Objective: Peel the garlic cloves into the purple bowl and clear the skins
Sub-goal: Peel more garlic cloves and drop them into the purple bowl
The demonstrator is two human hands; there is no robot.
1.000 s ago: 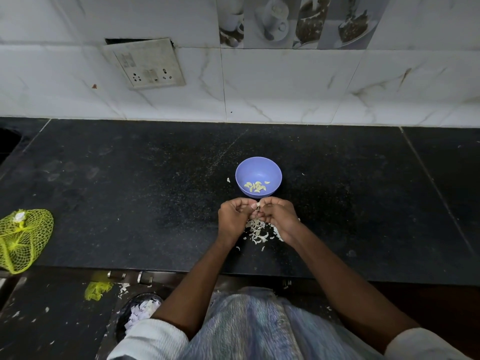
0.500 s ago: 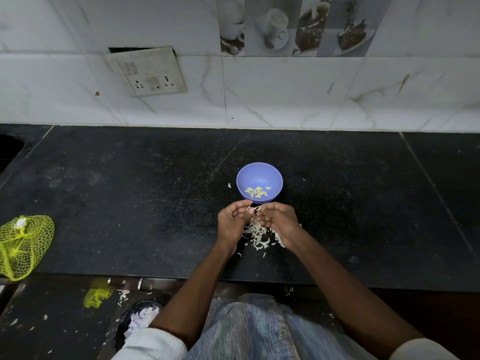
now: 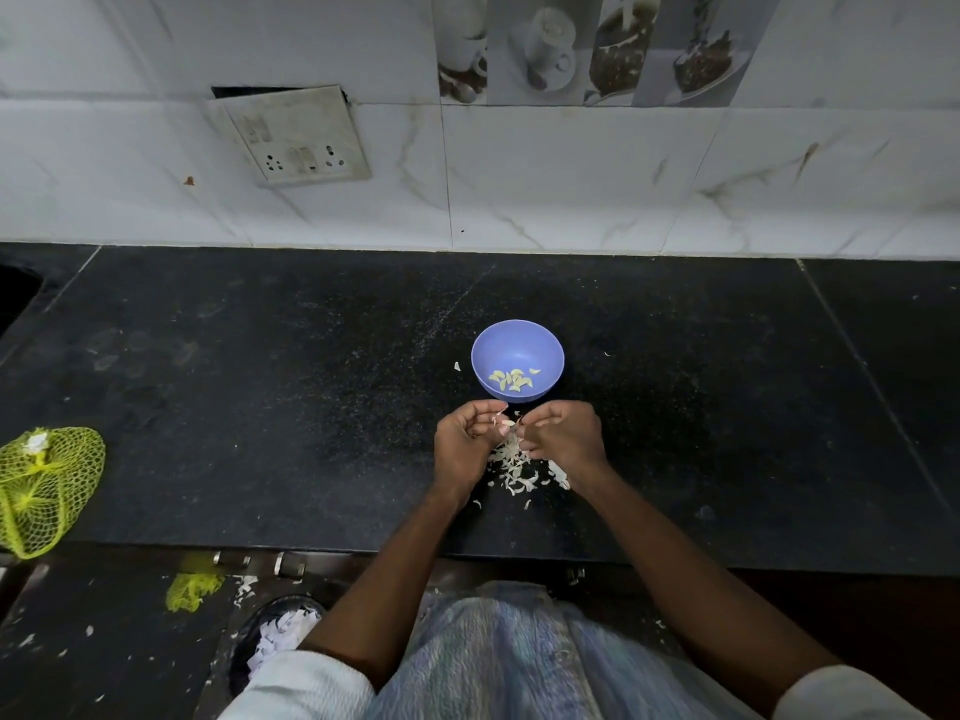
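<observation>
2 hands [image 3: 464, 445] [image 3: 567, 438] pinching garlic clove [image 3: 506, 423], purple bowl [image 3: 517, 360], skins [image 3: 517, 467]

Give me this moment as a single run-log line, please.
left hand: pinching garlic clove | right hand: pulling skin | purple bowl: holds peeled cloves | skins: piled on counter

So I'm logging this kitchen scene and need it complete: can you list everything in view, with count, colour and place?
bowl: one, purple, on the counter just beyond the hands
peeled cloves: several, pale yellow, in the bowl
skins: a loose pile, whitish, on the counter under the hands
clove: one, pale, pinched between both hands
counter: one, black
net bag: one, yellow, at the counter's left edge
socket plate: one, off-white, on the tiled wall
bin: one, dark, on the floor, holding white scraps
left hand: one
right hand: one
</observation>
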